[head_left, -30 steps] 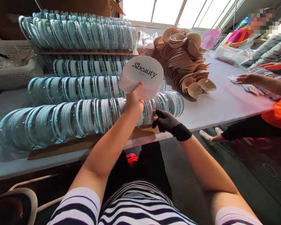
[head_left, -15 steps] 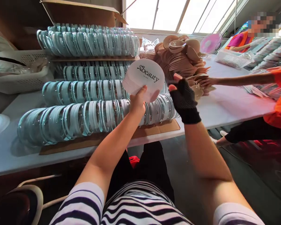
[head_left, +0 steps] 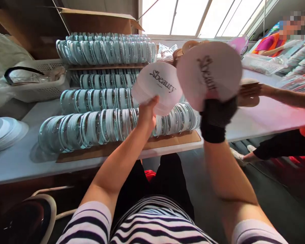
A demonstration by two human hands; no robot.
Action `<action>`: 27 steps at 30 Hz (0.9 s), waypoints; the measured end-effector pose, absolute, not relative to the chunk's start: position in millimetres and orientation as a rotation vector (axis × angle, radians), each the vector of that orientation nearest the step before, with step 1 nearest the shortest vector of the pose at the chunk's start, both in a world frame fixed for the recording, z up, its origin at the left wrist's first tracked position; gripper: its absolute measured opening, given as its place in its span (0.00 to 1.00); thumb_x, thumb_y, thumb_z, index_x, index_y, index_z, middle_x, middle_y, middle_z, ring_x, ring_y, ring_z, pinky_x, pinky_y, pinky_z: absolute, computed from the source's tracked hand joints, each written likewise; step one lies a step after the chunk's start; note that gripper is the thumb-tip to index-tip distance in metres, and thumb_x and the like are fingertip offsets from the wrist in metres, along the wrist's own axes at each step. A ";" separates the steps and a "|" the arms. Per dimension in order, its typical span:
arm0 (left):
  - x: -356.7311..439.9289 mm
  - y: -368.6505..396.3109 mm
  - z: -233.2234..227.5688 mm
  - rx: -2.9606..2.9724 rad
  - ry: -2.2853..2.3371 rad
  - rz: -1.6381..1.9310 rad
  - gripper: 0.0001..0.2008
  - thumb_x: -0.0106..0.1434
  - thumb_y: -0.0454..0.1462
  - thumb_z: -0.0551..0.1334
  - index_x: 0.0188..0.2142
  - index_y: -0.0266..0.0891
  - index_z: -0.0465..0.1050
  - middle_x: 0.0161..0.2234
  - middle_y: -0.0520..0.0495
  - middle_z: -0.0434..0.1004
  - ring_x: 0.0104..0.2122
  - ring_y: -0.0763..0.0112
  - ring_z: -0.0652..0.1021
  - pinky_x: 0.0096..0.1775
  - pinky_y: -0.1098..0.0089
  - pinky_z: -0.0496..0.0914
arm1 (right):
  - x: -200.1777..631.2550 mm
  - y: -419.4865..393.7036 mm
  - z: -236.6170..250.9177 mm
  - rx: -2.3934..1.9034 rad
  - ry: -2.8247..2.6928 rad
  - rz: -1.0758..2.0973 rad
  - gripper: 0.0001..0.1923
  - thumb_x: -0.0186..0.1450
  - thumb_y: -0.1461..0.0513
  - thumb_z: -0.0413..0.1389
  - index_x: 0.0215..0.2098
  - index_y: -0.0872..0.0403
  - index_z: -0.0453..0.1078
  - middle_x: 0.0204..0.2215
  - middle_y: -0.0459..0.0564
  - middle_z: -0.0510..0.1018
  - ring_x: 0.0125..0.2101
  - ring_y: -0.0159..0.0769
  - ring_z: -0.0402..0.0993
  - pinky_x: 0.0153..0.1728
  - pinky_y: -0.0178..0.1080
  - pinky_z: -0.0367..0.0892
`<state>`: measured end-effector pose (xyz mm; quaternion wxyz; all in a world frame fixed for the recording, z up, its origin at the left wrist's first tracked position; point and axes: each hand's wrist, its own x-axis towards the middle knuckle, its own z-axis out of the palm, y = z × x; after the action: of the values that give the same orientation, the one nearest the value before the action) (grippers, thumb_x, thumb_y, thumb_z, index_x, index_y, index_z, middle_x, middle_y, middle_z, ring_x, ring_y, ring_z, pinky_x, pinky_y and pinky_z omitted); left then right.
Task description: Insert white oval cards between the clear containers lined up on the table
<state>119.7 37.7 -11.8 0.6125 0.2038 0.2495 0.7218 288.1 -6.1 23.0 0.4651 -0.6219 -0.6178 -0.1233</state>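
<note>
A: We have our left hand (head_left: 146, 113) raised above the bench (head_left: 259, 120), its bare grip pinched shut on the lower edge of a stack of round cards (head_left: 157, 86). The cards are thin, white and matte, fanned slightly at the left edge, and the top one carries the black printed word "beauty".

B: And our right hand (head_left: 217, 113), in a black knitted glove with a dotted texture, has its grip closed on a single round card (head_left: 209, 73) of the same kind. It is held up just right of the stack, tilted so the lettering runs downwards, and it is blurred.

A: Below both hands, rows of clear round lids (head_left: 117, 123) stand on edge, packed tightly, glossy plastic with a pale blue tint. The front rows rest on a flat cardboard sheet (head_left: 173, 139), and further rows rise behind on another sheet.

B: At the left, a white perforated plastic basket (head_left: 38, 89) holds crumpled clear bags and something with a black strap. A low pile of pale round discs (head_left: 3, 130) lies near the bench's left end.

A: At the right, another person's hand (head_left: 251, 89) in front of an orange sleeve reaches over the bench, touching tan cup-shaped pads (head_left: 249, 98). A second white basket (head_left: 259, 64) sits beyond; we cannot tell its contents.
</note>
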 end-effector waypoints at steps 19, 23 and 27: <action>93.4 68.9 -20.1 0.284 0.560 1.708 0.29 0.54 0.31 0.71 0.56 0.47 0.72 0.56 0.47 0.77 0.58 0.60 0.75 0.57 0.60 0.72 | 231.5 -23.4 -20.1 -1.969 -2.198 0.085 0.19 0.71 0.56 0.42 0.52 0.58 0.66 0.35 0.58 0.81 0.34 0.44 0.78 0.32 0.38 0.63; 95.5 67.4 -19.4 0.278 0.542 1.723 0.28 0.54 0.29 0.70 0.54 0.48 0.73 0.53 0.49 0.79 0.58 0.61 0.75 0.57 0.61 0.72 | 242.1 -22.3 -26.8 -1.849 -2.107 0.044 0.14 0.69 0.59 0.44 0.43 0.57 0.68 0.35 0.57 0.81 0.35 0.42 0.78 0.34 0.38 0.64; 96.4 67.5 -20.9 0.263 0.545 1.712 0.27 0.56 0.30 0.69 0.55 0.47 0.73 0.52 0.48 0.79 0.58 0.61 0.74 0.57 0.61 0.72 | 233.0 -12.2 -34.5 -1.866 -2.206 0.059 0.13 0.68 0.62 0.45 0.42 0.57 0.69 0.35 0.57 0.81 0.35 0.41 0.78 0.34 0.37 0.63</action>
<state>96.4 67.5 -20.9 0.6155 0.1142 0.2365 0.7431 233.0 -12.2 -34.5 0.1254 -0.6405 -0.7574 0.0204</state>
